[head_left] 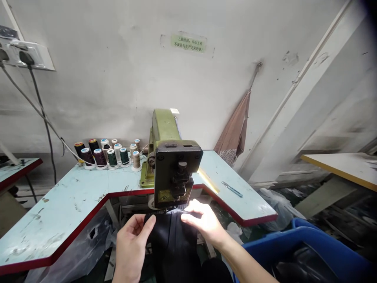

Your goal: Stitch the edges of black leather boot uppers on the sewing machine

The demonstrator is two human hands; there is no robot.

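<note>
A black piece of fabric (173, 245) hangs down in front of me, its upper edge under the head of a green sewing machine (166, 125). My left hand (134, 239) pinches the fabric's upper left corner between thumb and fingers. At the upper right edge, my right hand (203, 222) grips the same fabric, thumb on top, close to the machine's lit needle area. The machine's black front plate (165, 169) stands just above both hands. Exactly how the fabric's edge sits under the needle is hidden.
Several thread spools (112, 157) stand at the left back of the light-blue table (70, 196). Thread snips (232, 189) and a yellowish ruler-like strip (208, 180) lie on the right. A blue bin (271, 243) holding dark material is at lower right. A brown cloth (235, 125) hangs on the wall.
</note>
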